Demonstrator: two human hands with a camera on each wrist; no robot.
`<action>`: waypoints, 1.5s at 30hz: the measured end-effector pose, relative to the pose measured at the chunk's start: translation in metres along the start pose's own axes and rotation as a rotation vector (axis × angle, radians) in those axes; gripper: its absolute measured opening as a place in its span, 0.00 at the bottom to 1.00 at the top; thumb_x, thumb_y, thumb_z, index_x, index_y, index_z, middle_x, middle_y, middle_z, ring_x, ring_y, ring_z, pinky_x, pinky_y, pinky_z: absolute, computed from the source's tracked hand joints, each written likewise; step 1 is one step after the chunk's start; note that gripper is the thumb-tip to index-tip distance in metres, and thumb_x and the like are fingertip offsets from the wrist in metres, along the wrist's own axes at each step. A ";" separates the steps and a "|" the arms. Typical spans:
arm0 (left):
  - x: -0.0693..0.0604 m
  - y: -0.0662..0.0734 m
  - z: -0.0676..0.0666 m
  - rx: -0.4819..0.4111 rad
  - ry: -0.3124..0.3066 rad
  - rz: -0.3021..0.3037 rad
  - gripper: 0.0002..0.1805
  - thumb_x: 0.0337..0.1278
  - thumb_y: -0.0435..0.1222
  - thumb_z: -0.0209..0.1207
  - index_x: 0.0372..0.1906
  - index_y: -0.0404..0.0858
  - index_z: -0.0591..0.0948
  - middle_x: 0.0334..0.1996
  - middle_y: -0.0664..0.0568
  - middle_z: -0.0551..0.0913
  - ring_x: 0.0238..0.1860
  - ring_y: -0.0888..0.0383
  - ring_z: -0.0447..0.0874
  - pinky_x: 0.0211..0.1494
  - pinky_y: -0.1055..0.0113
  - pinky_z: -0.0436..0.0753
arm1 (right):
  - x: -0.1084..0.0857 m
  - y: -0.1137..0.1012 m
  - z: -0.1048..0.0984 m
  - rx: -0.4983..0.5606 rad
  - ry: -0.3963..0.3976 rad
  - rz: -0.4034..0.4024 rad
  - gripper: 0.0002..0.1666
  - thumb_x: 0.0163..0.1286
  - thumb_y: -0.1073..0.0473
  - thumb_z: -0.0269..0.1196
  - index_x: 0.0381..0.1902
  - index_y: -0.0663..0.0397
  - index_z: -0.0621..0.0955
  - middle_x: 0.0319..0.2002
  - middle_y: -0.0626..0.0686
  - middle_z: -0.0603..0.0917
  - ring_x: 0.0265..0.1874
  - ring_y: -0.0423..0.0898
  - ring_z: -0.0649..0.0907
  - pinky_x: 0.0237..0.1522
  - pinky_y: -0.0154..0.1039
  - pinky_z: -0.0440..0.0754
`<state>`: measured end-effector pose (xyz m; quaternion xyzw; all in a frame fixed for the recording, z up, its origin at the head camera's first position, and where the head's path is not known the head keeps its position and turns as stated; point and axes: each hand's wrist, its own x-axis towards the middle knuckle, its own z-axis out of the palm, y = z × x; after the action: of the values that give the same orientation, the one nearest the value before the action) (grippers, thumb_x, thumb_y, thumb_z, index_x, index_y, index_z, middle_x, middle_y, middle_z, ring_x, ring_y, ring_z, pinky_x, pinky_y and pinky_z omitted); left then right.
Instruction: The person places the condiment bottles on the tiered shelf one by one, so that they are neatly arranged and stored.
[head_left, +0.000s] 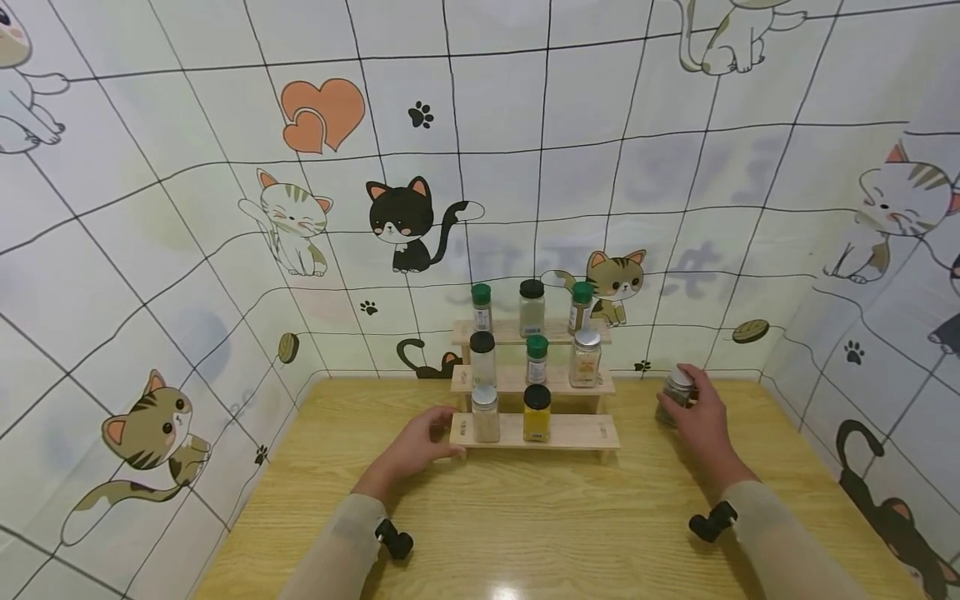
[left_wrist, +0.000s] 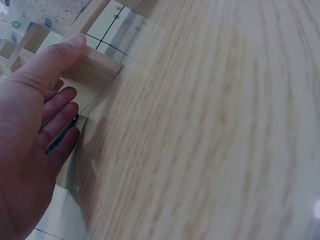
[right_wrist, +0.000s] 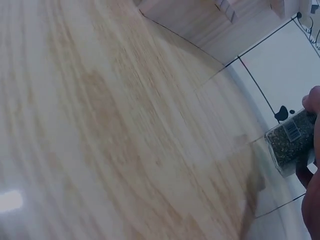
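Note:
A three-step wooden rack (head_left: 570, 430) holds several spice jars. At the left end of its lowest step my left hand (head_left: 417, 442) grips the rack, thumb (left_wrist: 64, 52) on the front and fingers towards the back; the other fingers curl loosely. On that step stand a silver-lidded jar (head_left: 485, 417) and a black-lidded yellow jar (head_left: 536, 415). Right of the rack, my right hand (head_left: 703, 417) holds a spice jar (right_wrist: 291, 140) with a silver lid and dark flaky contents. The jar is tilted, and whether it touches the table cannot be told.
On the middle step are a black-lidded jar (head_left: 482, 362), a green-lidded jar (head_left: 536, 360) and a silver-lidded jar (head_left: 586, 360). Another black-lidded jar (head_left: 532, 308) and two green-lidded ones occupy the top step. The wooden table (head_left: 540, 517) meets a cat-patterned wall covering (head_left: 510, 192) behind.

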<state>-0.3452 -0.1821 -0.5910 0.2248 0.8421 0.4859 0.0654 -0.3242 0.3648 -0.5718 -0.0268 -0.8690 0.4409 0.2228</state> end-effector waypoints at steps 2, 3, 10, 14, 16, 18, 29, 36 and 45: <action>0.000 0.000 0.000 0.002 0.001 -0.001 0.42 0.60 0.45 0.83 0.75 0.39 0.77 0.64 0.50 0.85 0.67 0.49 0.82 0.77 0.43 0.74 | -0.003 -0.004 -0.003 0.008 -0.023 -0.022 0.41 0.79 0.59 0.72 0.83 0.54 0.67 0.68 0.69 0.76 0.61 0.62 0.79 0.47 0.28 0.74; 0.000 0.000 0.000 0.001 0.001 -0.003 0.42 0.60 0.45 0.83 0.75 0.39 0.77 0.64 0.50 0.85 0.67 0.49 0.82 0.77 0.43 0.74 | -0.004 -0.007 -0.005 0.016 -0.034 -0.031 0.41 0.80 0.58 0.72 0.83 0.54 0.67 0.68 0.69 0.76 0.61 0.62 0.79 0.48 0.28 0.74; 0.001 -0.002 0.000 -0.001 -0.004 0.005 0.44 0.59 0.46 0.83 0.76 0.37 0.76 0.64 0.50 0.85 0.67 0.49 0.82 0.76 0.43 0.75 | -0.017 -0.031 -0.014 0.047 -0.060 -0.093 0.43 0.79 0.64 0.71 0.84 0.53 0.65 0.68 0.73 0.74 0.59 0.68 0.80 0.43 0.19 0.71; 0.001 -0.001 0.000 -0.006 -0.005 0.014 0.44 0.60 0.46 0.83 0.76 0.36 0.76 0.64 0.50 0.85 0.66 0.48 0.83 0.75 0.42 0.76 | -0.026 -0.048 -0.015 0.078 -0.085 -0.140 0.44 0.77 0.68 0.71 0.84 0.52 0.65 0.67 0.71 0.74 0.57 0.62 0.80 0.42 0.20 0.74; 0.001 -0.001 0.000 -0.008 -0.007 0.015 0.44 0.60 0.45 0.83 0.76 0.36 0.76 0.64 0.50 0.85 0.66 0.48 0.82 0.75 0.42 0.75 | -0.030 -0.058 -0.014 0.088 -0.099 -0.173 0.43 0.76 0.69 0.72 0.83 0.53 0.66 0.66 0.70 0.75 0.55 0.57 0.81 0.41 0.23 0.78; 0.001 0.000 0.000 -0.008 -0.006 0.013 0.43 0.60 0.45 0.82 0.76 0.37 0.77 0.64 0.49 0.85 0.66 0.48 0.82 0.76 0.42 0.75 | -0.033 -0.068 -0.013 0.100 -0.122 -0.199 0.43 0.76 0.69 0.72 0.83 0.53 0.67 0.66 0.69 0.75 0.54 0.54 0.82 0.40 0.26 0.81; -0.001 0.004 -0.001 -0.015 -0.004 0.008 0.40 0.60 0.44 0.83 0.74 0.39 0.78 0.64 0.50 0.85 0.67 0.48 0.82 0.76 0.42 0.75 | -0.039 -0.099 0.003 0.179 -0.229 -0.241 0.42 0.74 0.71 0.73 0.80 0.54 0.69 0.66 0.68 0.76 0.58 0.66 0.82 0.45 0.34 0.86; -0.001 0.004 0.000 -0.007 -0.003 0.013 0.40 0.61 0.44 0.82 0.74 0.39 0.78 0.64 0.50 0.85 0.67 0.48 0.82 0.75 0.41 0.76 | -0.042 -0.112 0.016 0.178 -0.276 -0.279 0.41 0.72 0.70 0.75 0.78 0.55 0.72 0.65 0.63 0.79 0.57 0.54 0.82 0.50 0.33 0.85; -0.002 0.006 0.000 -0.007 0.000 0.005 0.40 0.61 0.44 0.82 0.74 0.39 0.78 0.64 0.50 0.85 0.67 0.49 0.82 0.76 0.43 0.75 | -0.044 -0.120 0.037 0.228 -0.334 -0.328 0.39 0.70 0.71 0.77 0.75 0.56 0.75 0.64 0.60 0.81 0.56 0.41 0.81 0.54 0.32 0.83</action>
<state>-0.3421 -0.1803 -0.5866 0.2267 0.8397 0.4891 0.0647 -0.2816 0.2530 -0.5131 0.2130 -0.8311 0.4924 0.1463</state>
